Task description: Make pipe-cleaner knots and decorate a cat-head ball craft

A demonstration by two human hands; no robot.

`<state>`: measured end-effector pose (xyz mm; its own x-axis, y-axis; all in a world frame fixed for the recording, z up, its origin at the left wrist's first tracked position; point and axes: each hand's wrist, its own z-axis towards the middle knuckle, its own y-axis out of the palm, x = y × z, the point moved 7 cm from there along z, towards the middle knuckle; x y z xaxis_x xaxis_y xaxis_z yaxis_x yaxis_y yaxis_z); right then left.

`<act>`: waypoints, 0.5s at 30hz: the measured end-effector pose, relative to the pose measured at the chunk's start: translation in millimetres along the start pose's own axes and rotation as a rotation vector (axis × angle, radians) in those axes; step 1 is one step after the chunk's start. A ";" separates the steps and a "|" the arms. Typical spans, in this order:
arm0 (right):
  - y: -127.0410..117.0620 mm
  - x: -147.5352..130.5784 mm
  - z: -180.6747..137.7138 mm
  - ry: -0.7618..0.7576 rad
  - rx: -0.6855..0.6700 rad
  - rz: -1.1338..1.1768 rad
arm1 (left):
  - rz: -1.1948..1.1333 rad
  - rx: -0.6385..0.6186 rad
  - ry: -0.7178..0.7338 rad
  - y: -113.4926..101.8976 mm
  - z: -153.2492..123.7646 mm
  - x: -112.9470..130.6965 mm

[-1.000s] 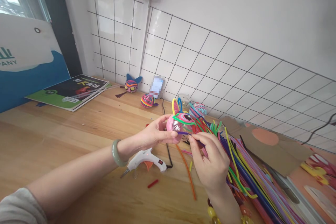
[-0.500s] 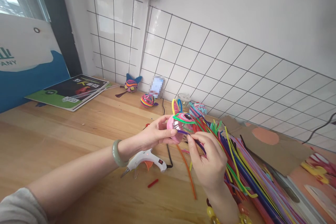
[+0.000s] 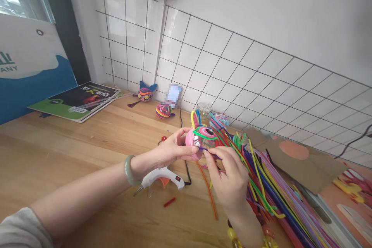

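My left hand (image 3: 171,149) grips a small round craft ball (image 3: 197,139) wound with pink, green and yellow pipe cleaners, held just above the wooden table (image 3: 72,151). My right hand (image 3: 229,178) pinches a purple pipe cleaner (image 3: 209,150) against the ball's lower side, fingers closed on it. A green bangle sits on my left wrist. Both hands hover at the left end of a big heap of coloured pipe cleaners (image 3: 276,197).
A white hot glue gun (image 3: 162,176) lies under my left wrist, with a red scrap (image 3: 169,202) and an orange pipe cleaner (image 3: 207,192) beside it. Finished wrapped balls (image 3: 163,111) sit by the tiled wall. A booklet (image 3: 78,100) lies far left; cardboard (image 3: 293,155) at right.
My right hand has shifted slightly left and up, bringing the purple pipe cleaner closer under the ball. The ball has turned a little in my left hand.
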<state>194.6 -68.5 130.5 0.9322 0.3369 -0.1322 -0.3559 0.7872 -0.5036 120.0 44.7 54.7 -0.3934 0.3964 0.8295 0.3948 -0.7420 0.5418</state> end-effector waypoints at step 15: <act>1.5 -0.9 0.3 0.051 -0.039 -0.015 | 0.017 -0.022 0.075 -0.8 2.4 3.6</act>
<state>193.2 -67.5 130.1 0.9399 0.2977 -0.1674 -0.3401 0.7710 -0.5384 120.3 48.0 57.7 -0.4480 0.3423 0.8259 0.3842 -0.7605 0.5236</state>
